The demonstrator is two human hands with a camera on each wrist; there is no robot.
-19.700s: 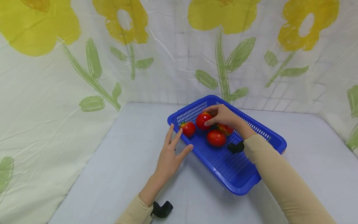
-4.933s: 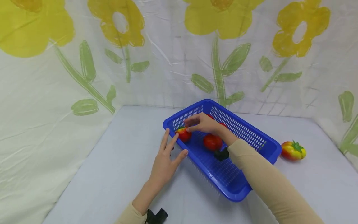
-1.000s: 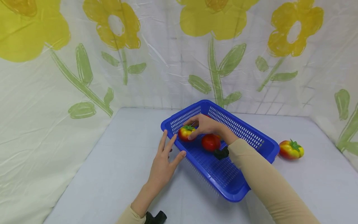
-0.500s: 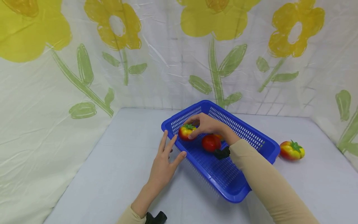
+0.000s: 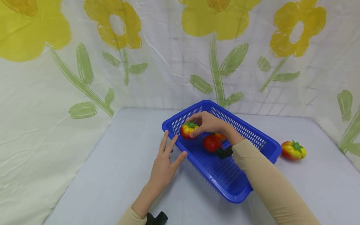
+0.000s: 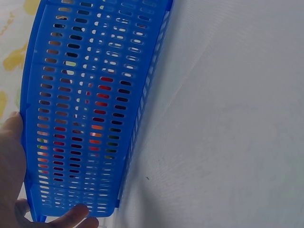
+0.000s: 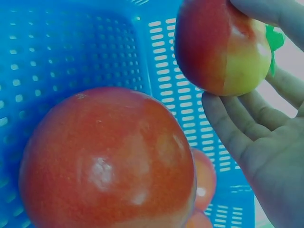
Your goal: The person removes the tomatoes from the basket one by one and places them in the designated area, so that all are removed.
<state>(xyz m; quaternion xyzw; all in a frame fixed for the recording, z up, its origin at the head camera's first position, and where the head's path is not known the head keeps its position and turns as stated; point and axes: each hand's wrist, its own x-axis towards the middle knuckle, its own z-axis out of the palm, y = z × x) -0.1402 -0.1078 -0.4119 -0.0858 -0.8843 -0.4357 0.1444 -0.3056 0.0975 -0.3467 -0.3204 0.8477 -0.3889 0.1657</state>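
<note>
Blue basket (image 5: 210,178), one, set slantwise on a white table (image 5: 126,165). Left hand (image 5: 163,167), fingers straight and spread, tips at the basket's near-left rim; released, grasping nothing that I can make out. Right hand (image 5: 212,123), thumb and fingers curled round a red-and-yellow tomato (image 5: 186,132), leafy top up, within the basket toward its left end; whether its underside is clear of the floor, I cannot tell from where I stand. Red tomato (image 5: 212,143), one, just beside the right wrist's black camera (image 5: 224,153); part-hidden tomato (image 5: 221,136), one, behind it. Outlying tomato (image 5: 293,150), one, on the table just past the basket's right end. Handling notes, by my judgement: the glossy skin may slip, so the grip wants to sit round the belly, off the leaves; raise straight past the rim before any sideways travel; lift the wrist well, lest the camera knock the red tomato; light left-hand pressure should steady the basket.
</note>
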